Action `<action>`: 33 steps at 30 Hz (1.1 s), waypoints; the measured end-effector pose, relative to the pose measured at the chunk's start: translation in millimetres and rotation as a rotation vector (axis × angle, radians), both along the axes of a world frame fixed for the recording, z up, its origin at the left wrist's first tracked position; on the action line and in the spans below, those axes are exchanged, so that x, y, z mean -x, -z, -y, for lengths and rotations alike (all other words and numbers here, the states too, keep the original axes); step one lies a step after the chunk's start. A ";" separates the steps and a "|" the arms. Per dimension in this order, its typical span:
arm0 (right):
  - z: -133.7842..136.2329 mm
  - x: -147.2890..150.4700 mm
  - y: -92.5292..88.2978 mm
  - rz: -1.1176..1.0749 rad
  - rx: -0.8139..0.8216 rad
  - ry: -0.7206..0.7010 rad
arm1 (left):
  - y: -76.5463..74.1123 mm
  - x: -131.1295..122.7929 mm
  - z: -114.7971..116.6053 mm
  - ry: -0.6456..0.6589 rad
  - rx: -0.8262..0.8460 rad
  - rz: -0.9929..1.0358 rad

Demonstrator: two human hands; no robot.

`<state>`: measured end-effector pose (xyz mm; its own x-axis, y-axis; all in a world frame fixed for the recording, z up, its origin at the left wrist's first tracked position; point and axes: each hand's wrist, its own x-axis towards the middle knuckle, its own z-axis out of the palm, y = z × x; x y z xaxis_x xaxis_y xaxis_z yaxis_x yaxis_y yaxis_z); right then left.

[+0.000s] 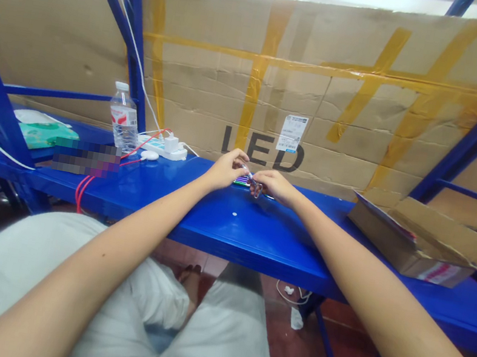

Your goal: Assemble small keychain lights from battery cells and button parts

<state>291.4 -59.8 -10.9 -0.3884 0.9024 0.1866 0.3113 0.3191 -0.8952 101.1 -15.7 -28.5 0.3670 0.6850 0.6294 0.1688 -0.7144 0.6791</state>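
Note:
Over the blue shelf (232, 230), near its back edge, my two hands are close together. My left hand (227, 170) pinches one end of a small, thin, whitish object (248, 174). Touching its other end is my right hand (274, 186), with fingers bent and closed. A small shiny brownish item (256, 190) hangs beneath my right fingertips; its exact shape is too small to tell. Several slim coloured items (241, 181), green and purple, lie on the shelf just behind and below the hands, partly hidden by them.
A water bottle (124, 118), a white power strip (163, 147) and red cables (82, 191) are at the left. An open cardboard box (421, 241) sits at the right. Behind the shelf stands a large carton (217, 88) marked LED. Blue posts rise on both sides.

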 end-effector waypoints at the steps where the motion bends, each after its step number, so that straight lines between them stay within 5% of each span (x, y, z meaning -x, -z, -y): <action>1: 0.1 1.1 0.6 -0.019 0.008 -0.019 | -1.0 0.1 0.7 0.013 0.007 0.005; 5: 0.1 6.7 3.3 -0.150 0.077 -0.073 | -4.9 -1.7 3.2 0.103 0.076 0.111; 9: 1.1 9.5 3.8 -0.224 0.101 -0.120 | -11.6 -1.3 5.1 0.223 0.314 0.291; 15: 4.8 7.9 1.1 -0.058 -0.020 -0.075 | -21.8 10.2 13.1 0.431 0.575 0.484; 21: 8.9 9.4 -4.3 0.077 -0.204 -0.049 | -22.9 12.3 14.0 0.472 0.661 0.544; 33: 11.8 10.3 -5.7 0.145 -0.217 -0.052 | -24.2 12.7 13.9 0.490 0.702 0.555</action>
